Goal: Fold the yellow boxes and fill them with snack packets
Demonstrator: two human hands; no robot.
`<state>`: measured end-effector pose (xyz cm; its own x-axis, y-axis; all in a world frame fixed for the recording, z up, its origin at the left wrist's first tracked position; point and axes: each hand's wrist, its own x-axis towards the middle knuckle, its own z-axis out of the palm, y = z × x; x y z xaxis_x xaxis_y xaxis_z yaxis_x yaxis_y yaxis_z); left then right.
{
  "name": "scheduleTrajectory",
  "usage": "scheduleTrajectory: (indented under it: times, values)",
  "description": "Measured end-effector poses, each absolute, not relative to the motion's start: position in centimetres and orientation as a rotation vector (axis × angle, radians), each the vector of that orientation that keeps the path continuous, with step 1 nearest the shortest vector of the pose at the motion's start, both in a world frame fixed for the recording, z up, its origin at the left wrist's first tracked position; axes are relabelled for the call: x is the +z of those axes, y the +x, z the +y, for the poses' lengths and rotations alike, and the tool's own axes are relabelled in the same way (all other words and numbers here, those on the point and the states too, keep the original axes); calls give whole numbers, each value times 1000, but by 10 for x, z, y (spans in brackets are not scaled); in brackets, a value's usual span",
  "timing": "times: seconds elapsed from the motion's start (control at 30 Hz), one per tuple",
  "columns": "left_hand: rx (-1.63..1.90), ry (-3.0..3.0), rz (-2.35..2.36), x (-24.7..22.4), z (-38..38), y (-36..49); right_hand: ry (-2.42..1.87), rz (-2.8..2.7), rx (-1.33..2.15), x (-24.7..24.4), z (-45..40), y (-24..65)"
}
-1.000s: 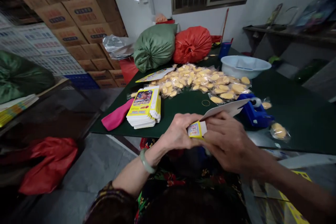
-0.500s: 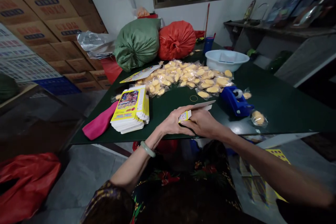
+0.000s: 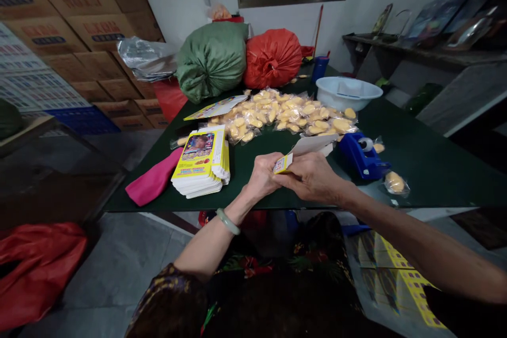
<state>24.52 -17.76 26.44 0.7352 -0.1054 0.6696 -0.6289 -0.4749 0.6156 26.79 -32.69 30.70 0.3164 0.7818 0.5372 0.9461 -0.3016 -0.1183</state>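
Near the table's front edge I hold a small cardboard box [image 3: 312,144], printed yellow outside with pale flaps sticking out to the right. My left hand [image 3: 264,175] is closed on its left end, a jade-coloured bangle around that wrist. My right hand [image 3: 315,177] is closed on the same box, thumb reaching toward the left hand. Much of the box is hidden behind my fingers. Left of my hands lies a stack of flattened yellow-and-white boxes [image 3: 200,161]. Beyond them spreads a pile of individually wrapped yellow sponges or cakes [image 3: 293,111]; I cannot tell which.
A blue tape dispenser [image 3: 362,157] and one wrapped yellow piece [image 3: 395,183] sit to the right. Farther back are a pale basin [image 3: 348,92], a green sack [image 3: 212,58] and a red sack [image 3: 273,58]. Pink cloth [image 3: 154,178] lies at the left table edge.
The box's pale flaps now stand wider open and show more. My right hand has moved slightly up and right on the box. The whole view has shifted a little.
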Motion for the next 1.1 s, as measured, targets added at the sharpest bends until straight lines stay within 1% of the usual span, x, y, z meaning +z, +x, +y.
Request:
scheduleTrajectory:
  times: [0.13, 0.23, 0.3, 0.37, 0.43, 0.5, 0.53, 0.6, 0.73, 0.8, 0.87, 1.0, 1.1]
  values:
    - [784, 2023, -485, 262, -179, 246, -2132, -1243, -675, 303, -321, 263]
    - [827, 2023, -374, 261, -182, 247, -2059, -996, -611, 302, -316, 258]
    - [877, 1997, -285, 262, -184, 247, -2035, -948, -610, 304, -313, 254]
    - [923, 1945, -231, 265, -184, 247, -2007, -1017, -732, 308, -313, 248]
    - [921, 1861, -192, 269, -182, 246, -1932, -1110, -952, 311, -319, 245]
    - [870, 1744, -138, 272, -177, 245, -1805, -1080, -1184, 308, -330, 247]
    - [841, 1683, -112, 273, -174, 246, -1742, -1012, -1237, 304, -335, 252]
    - [793, 1591, -94, 271, -167, 247, -1664, -861, -1137, 287, -342, 266]
    - [723, 1547, -107, 253, -159, 252, -1636, -755, -530, 238, -334, 290]
    - [721, 1548, -71, 244, -157, 253, -1651, -724, -383, 219, -324, 292]
    - [723, 1575, -55, 240, -155, 252, -1649, -709, -385, 212, -316, 288]
    - [730, 1662, -67, 241, -154, 248, -1601, -779, -631, 219, -309, 282]
    - [932, 1710, 2, 234, -157, 245, -1617, -857, -766, 223, -310, 286]
